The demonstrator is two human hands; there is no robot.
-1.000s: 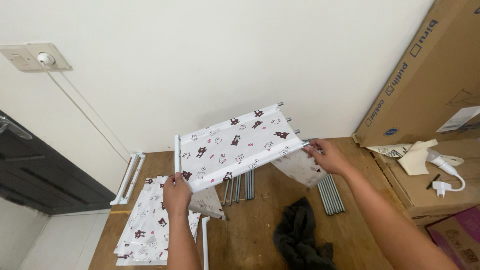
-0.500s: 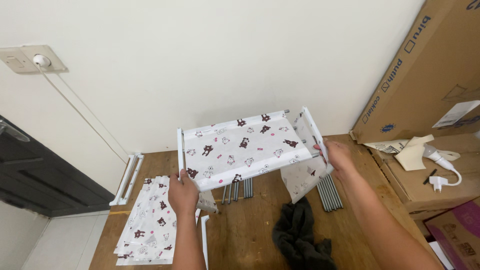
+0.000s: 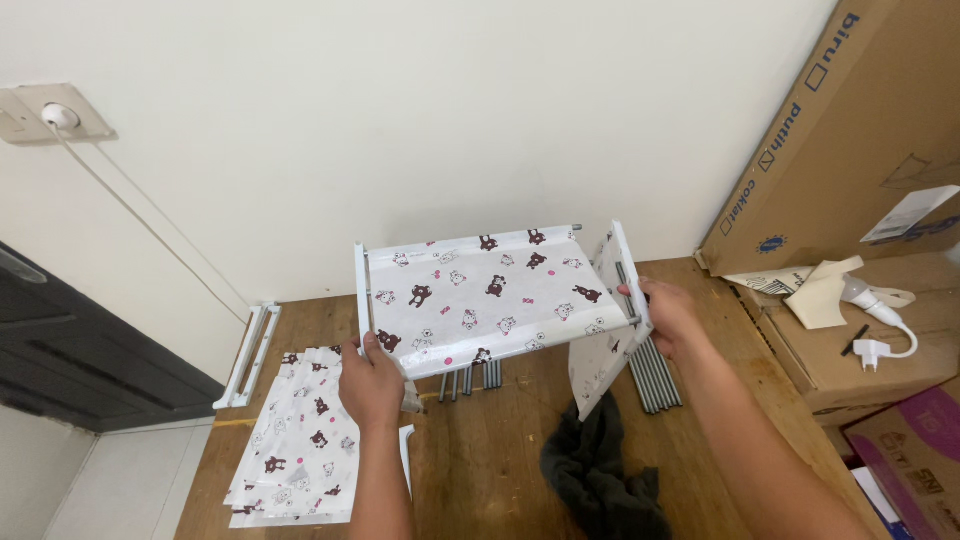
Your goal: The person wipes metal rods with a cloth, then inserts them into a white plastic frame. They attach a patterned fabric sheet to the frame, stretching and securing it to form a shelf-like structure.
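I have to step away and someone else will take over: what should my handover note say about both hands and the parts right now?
Left hand: grips the front left corner of the printed fabric shelf panel, held above the wooden floor.
Right hand: holds the white end bracket at the panel's right edge.
Done: one panel stretched on its rods.
Left: spare printed panels, grey tubes and white brackets lie unused.

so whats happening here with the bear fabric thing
A person holds a fabric shelf panel with a bear print up above a wooden table. The left hand grips its front left corner; the right hand holds the white bar at its right end. More printed panels, grey rods and a dark cloth lie below.
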